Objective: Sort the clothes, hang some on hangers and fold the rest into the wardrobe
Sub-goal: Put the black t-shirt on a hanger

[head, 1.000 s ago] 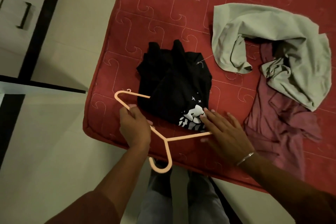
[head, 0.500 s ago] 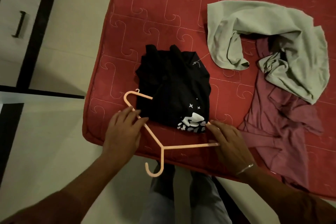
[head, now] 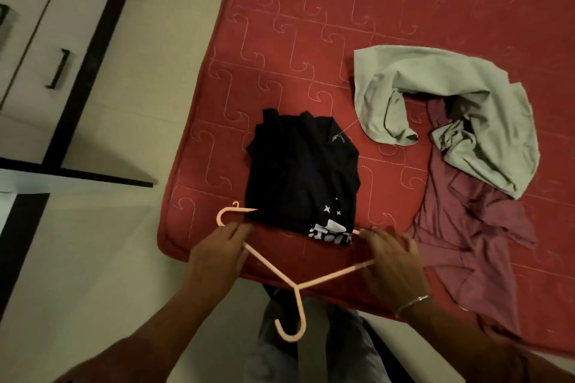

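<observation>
Peach hanger point(head: 314, 281) lies at the near edge of the red mattress point(head: 342, 25), its wide span running left-right along that edge, hook overhanging toward the person. Left hand point(head: 217, 255) grips the left arm, right hand point(head: 392, 261) the right arm. Its far side tucks under the folded black shirt point(head: 298, 171), collar pointing away. Green garment point(head: 451, 109) and maroon garment point(head: 466, 242) lie crumpled toward the right edge.

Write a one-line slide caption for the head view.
Both hands, left and right, grip a peach hanger at a folded black shirt on the red mattress.
</observation>
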